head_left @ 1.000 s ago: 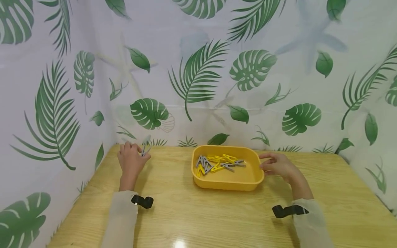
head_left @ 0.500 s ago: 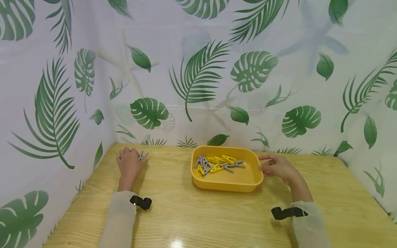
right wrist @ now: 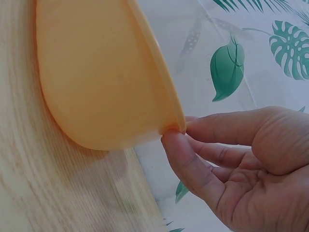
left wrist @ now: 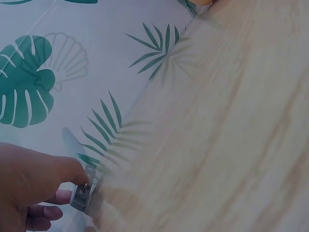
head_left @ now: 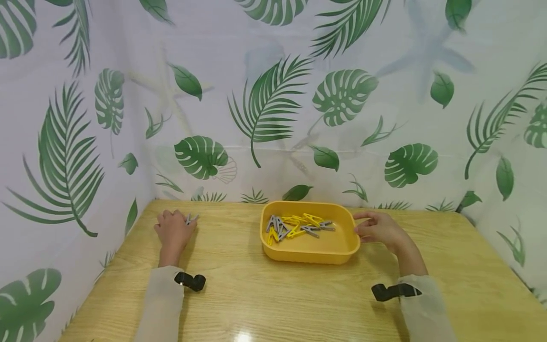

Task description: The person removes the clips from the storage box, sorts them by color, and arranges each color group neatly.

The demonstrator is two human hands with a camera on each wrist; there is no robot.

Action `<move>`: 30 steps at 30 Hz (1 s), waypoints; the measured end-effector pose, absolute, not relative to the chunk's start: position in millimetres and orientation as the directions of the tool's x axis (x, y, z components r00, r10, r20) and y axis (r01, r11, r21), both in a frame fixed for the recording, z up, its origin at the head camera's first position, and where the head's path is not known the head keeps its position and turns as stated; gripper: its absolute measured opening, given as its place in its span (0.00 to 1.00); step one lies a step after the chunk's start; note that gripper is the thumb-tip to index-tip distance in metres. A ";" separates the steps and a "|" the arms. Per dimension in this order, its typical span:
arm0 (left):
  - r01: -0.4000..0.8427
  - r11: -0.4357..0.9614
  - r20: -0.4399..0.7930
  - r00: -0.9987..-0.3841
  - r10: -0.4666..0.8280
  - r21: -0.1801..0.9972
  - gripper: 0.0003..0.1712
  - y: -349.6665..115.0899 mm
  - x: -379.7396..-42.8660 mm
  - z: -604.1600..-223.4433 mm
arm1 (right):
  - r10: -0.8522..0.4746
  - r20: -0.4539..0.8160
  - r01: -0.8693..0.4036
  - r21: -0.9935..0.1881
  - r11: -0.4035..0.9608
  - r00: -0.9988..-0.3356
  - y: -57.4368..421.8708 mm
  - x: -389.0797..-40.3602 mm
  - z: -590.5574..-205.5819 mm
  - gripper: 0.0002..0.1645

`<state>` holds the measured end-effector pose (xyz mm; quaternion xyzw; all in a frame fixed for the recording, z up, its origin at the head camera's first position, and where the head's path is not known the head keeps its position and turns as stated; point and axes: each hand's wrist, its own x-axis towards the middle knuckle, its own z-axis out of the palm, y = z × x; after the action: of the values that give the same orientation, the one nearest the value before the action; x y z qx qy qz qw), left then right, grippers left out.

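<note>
In the head view my left hand (head_left: 173,231) is low over the back left of the table, pinching a grey clothespin (head_left: 191,219). The left wrist view has the thumb and a finger on this clothespin (left wrist: 83,189), close to the tabletop. My right hand (head_left: 381,231) is at the right end of a yellow plastic basin (head_left: 309,256). Seen from the right wrist, thumb and forefinger pinch the rim of the basin (right wrist: 106,82). Several grey clothespins (head_left: 312,231) and several yellow clothespins (head_left: 297,232) lie inside, mostly towards the left and middle.
The basin stands on a light wooden table (head_left: 256,299), near its back edge. A white leaf-print cloth (head_left: 265,175) hangs right behind the table and along its left side. Black straps with cameras (head_left: 190,281) sit on both sleeves.
My left hand has lowered towards the table with the grey clothespin and shifted slightly. My right hand stays at the basin's end. The head view has shifted a little.
</note>
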<state>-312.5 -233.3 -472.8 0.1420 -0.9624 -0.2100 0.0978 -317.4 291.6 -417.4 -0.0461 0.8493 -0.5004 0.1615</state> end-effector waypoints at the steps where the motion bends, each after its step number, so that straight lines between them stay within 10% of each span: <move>1: -0.236 0.871 0.126 -0.940 -0.317 0.432 0.21 -233.5 -312.0 -472.7 | -0.237 -0.230 0.085 -0.863 0.498 -0.944 291.4 -317.5 -417.2 0.34; 30: -0.069 0.859 0.245 -0.944 -0.221 0.507 0.26 -192.5 -310.3 -430.1 | -0.223 -0.244 0.102 -0.857 0.505 -0.944 290.5 -315.9 -416.7 0.34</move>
<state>-310.3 -192.5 -430.1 0.0760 -0.9525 -0.2545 0.1491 -315.9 290.5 -416.7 -0.0356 0.8518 -0.4963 0.1639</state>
